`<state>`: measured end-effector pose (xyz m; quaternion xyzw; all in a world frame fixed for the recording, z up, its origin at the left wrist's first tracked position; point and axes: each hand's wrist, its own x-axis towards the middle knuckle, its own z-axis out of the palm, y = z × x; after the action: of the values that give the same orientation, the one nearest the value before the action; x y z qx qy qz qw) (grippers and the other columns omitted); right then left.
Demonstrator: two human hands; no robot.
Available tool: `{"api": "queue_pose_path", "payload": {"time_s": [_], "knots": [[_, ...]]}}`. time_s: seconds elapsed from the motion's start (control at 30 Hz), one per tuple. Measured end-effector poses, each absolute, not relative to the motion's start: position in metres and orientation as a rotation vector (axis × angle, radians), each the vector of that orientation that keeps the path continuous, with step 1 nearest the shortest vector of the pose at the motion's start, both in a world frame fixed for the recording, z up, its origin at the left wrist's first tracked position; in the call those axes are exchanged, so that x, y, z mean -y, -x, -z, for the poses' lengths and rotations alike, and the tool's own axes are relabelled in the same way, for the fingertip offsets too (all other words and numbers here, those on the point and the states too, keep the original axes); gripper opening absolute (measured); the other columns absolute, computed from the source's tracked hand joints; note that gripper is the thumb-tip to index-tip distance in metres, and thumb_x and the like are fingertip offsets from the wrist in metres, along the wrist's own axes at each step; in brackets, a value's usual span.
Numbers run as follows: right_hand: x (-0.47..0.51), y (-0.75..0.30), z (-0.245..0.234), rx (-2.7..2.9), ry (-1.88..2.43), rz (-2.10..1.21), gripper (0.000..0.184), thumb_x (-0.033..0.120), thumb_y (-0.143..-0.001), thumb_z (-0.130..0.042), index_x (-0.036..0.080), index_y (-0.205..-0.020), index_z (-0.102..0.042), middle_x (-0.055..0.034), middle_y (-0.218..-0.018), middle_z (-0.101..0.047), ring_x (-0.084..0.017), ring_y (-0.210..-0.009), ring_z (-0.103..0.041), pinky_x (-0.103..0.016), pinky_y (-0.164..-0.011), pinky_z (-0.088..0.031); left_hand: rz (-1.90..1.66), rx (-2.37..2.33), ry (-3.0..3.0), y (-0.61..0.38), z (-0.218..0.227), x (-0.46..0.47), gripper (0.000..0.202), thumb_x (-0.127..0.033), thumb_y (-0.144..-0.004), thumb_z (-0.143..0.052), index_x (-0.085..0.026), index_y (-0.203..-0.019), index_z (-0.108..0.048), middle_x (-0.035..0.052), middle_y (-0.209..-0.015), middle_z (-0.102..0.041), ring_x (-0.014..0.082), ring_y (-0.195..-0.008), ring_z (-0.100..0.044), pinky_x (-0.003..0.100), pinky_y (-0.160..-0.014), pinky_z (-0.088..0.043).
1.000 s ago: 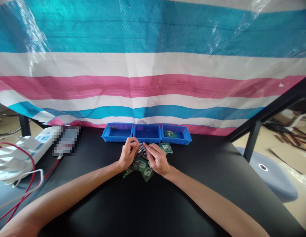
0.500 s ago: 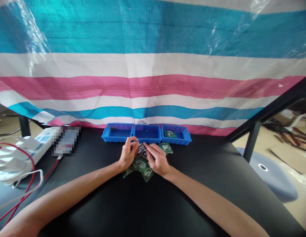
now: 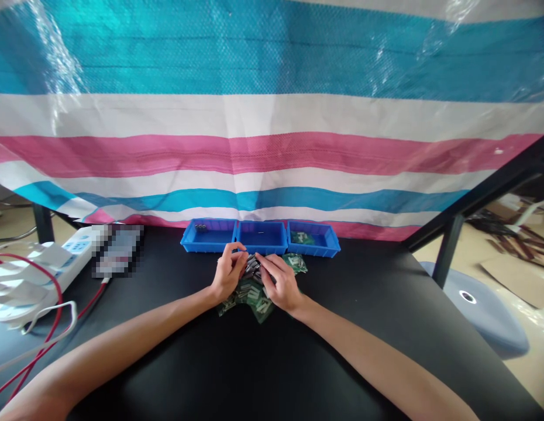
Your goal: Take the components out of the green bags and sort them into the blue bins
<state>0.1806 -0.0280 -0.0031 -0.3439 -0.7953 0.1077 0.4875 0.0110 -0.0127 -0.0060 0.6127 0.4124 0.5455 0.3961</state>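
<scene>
We note shiny metal pieces (image 3: 253,266) on glossy green plastic packets (image 3: 254,298), smooth blue plastic bins (image 3: 262,249), a matt black surface (image 3: 342,351), and a rough woven plastic tarp (image 3: 272,152).

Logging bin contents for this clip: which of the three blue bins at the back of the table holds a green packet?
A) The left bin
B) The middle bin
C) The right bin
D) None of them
C. The right bin holds a green packet; the left bin shows only small dark pieces, and the middle bin shows no green.
</scene>
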Motion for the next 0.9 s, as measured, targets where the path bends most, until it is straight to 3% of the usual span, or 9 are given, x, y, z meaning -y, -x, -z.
{"api": "queue_pose_path", "payload": {"time_s": [0.73,0.9], "knots": [[0.0277,-0.1816,0.002,1.953,0.847,-0.277,0.043,0.01,-0.092,-0.046,0.024,-0.132,-0.055,-0.0078,-0.1,-0.062,-0.02,-0.09,-0.06,-0.034,-0.082,-0.052,-1.359,-0.983,-1.566,-0.0065,0.0136,0.0137,0.019,-0.038,-0.094,-0.049,-0.021,-0.096,-0.043,-0.011,-0.046,-0.043,0.0056,-0.039,-0.035,0.016,-0.042,-0.026],[0.0327,-0.1779,-0.0018,2.032,0.809,-0.197,0.039,0.008,-0.091,-0.045,0.022,-0.124,-0.06,-0.0081,-0.099,-0.064,-0.02,-0.091,-0.06,-0.035,-0.082,-0.05,-1.293,-1.004,-1.612,-0.0095,0.0121,0.017,0.022,-0.041,-0.093,-0.05,-0.02,-0.094,-0.044,-0.0097,-0.048,-0.044,0.0067,-0.04,-0.038,0.017,-0.043,-0.028]]}}
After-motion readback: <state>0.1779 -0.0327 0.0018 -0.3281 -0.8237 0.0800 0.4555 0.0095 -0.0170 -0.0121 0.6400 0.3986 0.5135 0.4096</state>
